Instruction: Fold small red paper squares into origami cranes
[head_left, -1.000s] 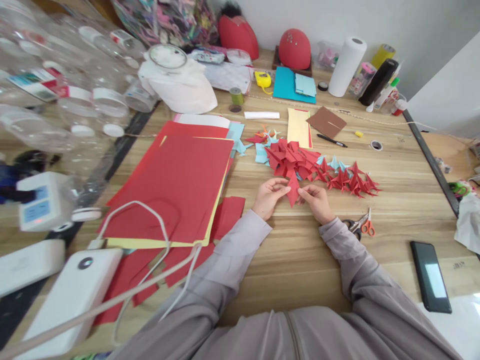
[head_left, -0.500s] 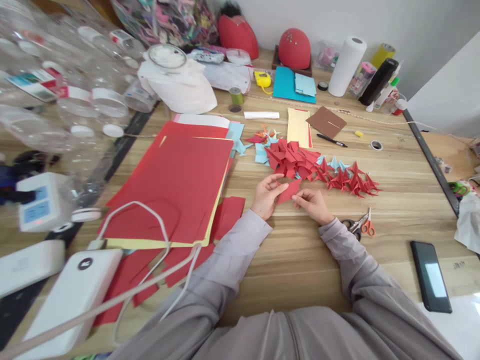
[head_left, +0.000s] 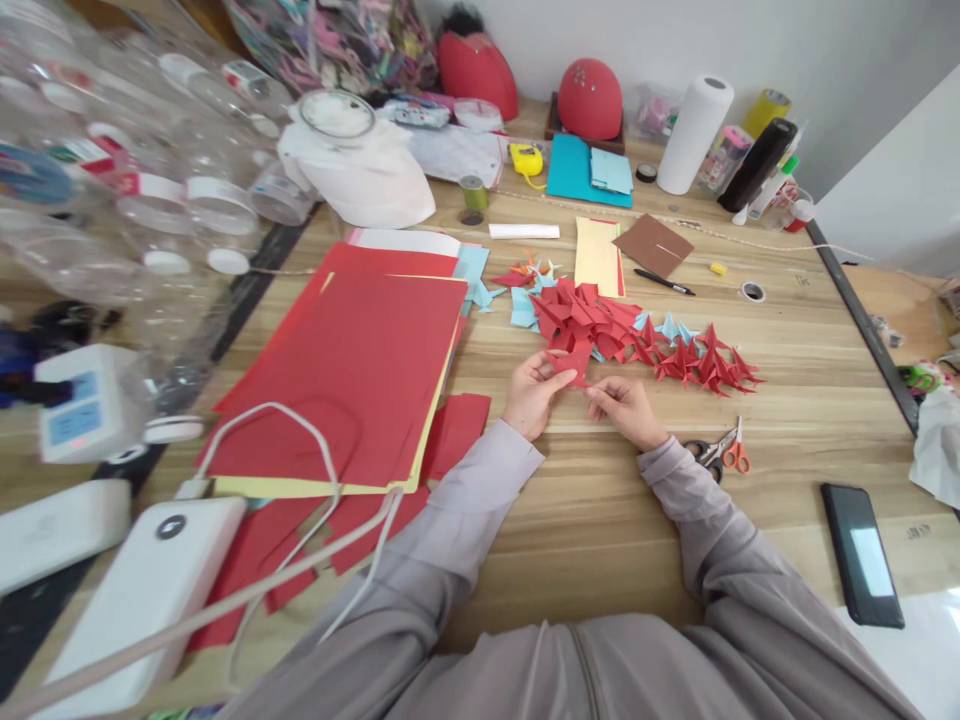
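A small piece of folded red paper [head_left: 576, 366] is held above the wooden table. My left hand [head_left: 531, 392] pinches it between thumb and fingers from the left. At its lower right tip, my right hand [head_left: 624, 408] has thumb and forefinger closed on the narrow point. Just beyond my hands lies a heap of folded red paper pieces [head_left: 589, 318]. Spiky red paper shapes [head_left: 712, 362] stand to its right, with light blue folded pieces [head_left: 673, 328] among them.
Red paper sheets [head_left: 352, 370] are stacked at left, near a white power bank [head_left: 142, 600] with a cable. Scissors [head_left: 720, 450] lie right of my right hand, and a phone [head_left: 862, 553] farther right. Clear plastic bottles [head_left: 217, 205] crowd the far left.
The red paper has gone from a flat diamond to a shape with a narrow point bent toward my right hand. Both hands stay nearly in place.
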